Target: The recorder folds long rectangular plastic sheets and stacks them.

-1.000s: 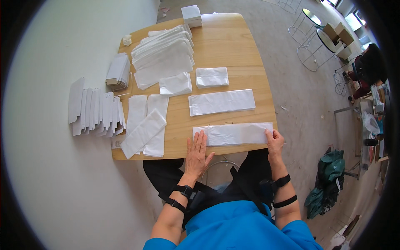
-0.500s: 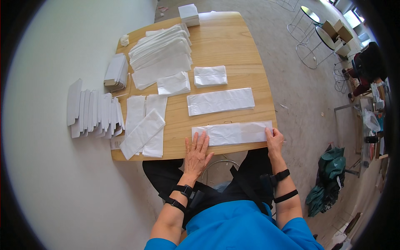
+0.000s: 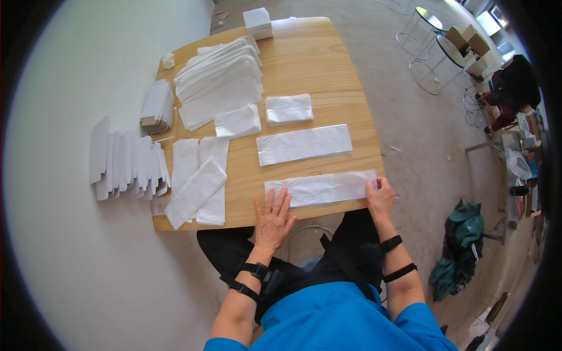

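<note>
Lying flat: white strip, left end under spread left hand, right end pinched by right hand.

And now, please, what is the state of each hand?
Left hand: open, resting on the left end of the nearest white strip.
Right hand: closed, pinching that strip's right end.

Just below the frame's centre, the front strip lies on the table, the second strip behind it; upper left, a pile; left, cartons; lower right, a sack.
</note>
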Available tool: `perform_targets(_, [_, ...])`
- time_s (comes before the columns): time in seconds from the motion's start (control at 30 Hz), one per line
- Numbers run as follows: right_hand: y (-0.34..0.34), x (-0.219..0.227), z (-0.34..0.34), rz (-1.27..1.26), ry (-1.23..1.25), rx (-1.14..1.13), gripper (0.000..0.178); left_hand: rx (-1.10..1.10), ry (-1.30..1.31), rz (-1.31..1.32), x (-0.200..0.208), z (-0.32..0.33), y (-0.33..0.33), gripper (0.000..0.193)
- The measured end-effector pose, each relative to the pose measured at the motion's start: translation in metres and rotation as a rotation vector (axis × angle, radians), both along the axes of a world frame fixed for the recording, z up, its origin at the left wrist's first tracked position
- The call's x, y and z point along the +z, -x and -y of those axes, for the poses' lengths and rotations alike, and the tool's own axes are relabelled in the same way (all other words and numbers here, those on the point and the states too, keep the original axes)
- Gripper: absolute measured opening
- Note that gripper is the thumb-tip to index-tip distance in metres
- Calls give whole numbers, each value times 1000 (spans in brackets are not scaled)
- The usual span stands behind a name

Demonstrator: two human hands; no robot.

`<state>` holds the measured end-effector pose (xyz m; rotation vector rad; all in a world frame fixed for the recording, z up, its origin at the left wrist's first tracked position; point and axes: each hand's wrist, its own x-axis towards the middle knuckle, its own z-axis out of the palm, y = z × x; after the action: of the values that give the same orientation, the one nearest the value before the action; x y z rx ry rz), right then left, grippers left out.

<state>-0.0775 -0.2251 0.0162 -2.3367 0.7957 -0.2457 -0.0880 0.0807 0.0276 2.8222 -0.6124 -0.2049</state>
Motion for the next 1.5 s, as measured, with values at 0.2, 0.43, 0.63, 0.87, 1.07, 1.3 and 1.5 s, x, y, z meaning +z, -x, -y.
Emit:
perform_targets(0.2, [-3,37,-46,353,457,227,23,6,-10,2,0,-2,0,69])
perform_targets(0.43, [-22,-7,-157,92,-757,289,19,-26,2,-3,4,0,-3,67])
perform_targets(0.63, [-24,-13,-162,80,-936,183,18,218,300,105,-3,-10,-1,51])
perform_targets(0.87, [-25,-13,-163,60,-807,199,18,238,292,95,1,-1,-16,16])
perform_targets(1.07, [-25,-12,-163,61,-797,191,18,309,377,97,-9,-3,-17,12])
perform_targets(1.3, [-29,-6,-158,12,-904,182,20,729,1283,-128,-15,-3,-13,11])
perform_targets(1.5, [-25,35,-155,82,-759,242,26,643,1061,28,9,14,-12,11])
